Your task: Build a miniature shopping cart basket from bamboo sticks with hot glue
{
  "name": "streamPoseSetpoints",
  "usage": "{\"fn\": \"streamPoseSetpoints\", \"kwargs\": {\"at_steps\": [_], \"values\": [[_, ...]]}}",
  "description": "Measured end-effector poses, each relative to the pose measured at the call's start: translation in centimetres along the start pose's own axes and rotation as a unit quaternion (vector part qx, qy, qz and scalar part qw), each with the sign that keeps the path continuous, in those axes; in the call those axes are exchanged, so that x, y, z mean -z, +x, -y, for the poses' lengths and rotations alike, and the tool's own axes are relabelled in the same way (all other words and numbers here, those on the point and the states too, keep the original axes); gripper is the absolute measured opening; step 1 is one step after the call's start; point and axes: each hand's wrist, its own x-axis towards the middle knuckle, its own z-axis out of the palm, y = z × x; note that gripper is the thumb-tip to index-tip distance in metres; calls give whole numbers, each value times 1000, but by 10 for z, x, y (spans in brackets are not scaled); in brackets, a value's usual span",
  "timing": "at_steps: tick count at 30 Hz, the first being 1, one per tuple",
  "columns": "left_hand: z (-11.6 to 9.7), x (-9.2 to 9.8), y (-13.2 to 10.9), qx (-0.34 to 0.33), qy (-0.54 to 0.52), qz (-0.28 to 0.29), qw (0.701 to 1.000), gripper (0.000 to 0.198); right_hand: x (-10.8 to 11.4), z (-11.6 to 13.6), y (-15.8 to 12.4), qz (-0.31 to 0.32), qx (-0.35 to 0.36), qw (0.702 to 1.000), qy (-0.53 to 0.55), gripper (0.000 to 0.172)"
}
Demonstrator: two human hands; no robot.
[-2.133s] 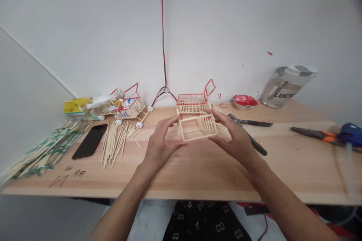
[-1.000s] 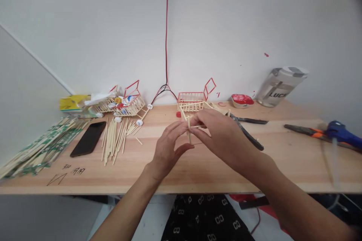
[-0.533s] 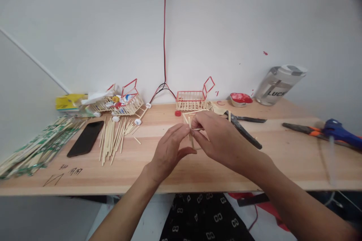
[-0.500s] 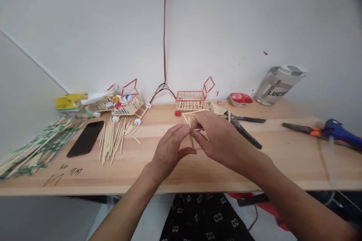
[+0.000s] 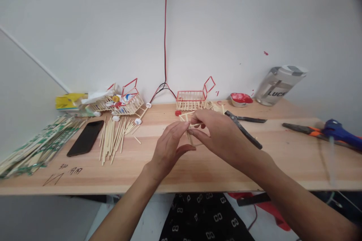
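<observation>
Just above the table's middle, a small frame of pale wooden sticks (image 5: 189,138) stands between my hands, much of it hidden behind them. My left hand (image 5: 169,143) is curved around its near left side, fingertips at the upper corner and thumb below, gripping it. My right hand (image 5: 216,130) pinches a short wooden stick (image 5: 195,124) between thumb and forefinger, against the frame's top. Behind them stands a finished-looking miniature cart (image 5: 190,101) of sticks with red-painted rim and handle. A red bottle cap (image 5: 178,113) lies by it.
Loose sticks (image 5: 109,139) and a black phone (image 5: 85,138) lie left, beside packaged sticks (image 5: 36,150). More small carts (image 5: 127,105) stand behind. To the right are black-handled cutters (image 5: 244,130), a red paint dish (image 5: 241,99), a jar (image 5: 278,84) and a blue glue gun (image 5: 341,131).
The stick frame has tilted and shifted slightly left. My right hand's fingers have moved a little, showing more of the short stick. My left hand has barely moved.
</observation>
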Motion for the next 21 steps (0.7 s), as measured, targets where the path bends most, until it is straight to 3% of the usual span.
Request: {"fn": "streamPoseSetpoints", "kwargs": {"at_steps": [21], "values": [[-4,1,0,-15,31,-5,999,67,3,11,8,49,-32,998,-11,21]]}}
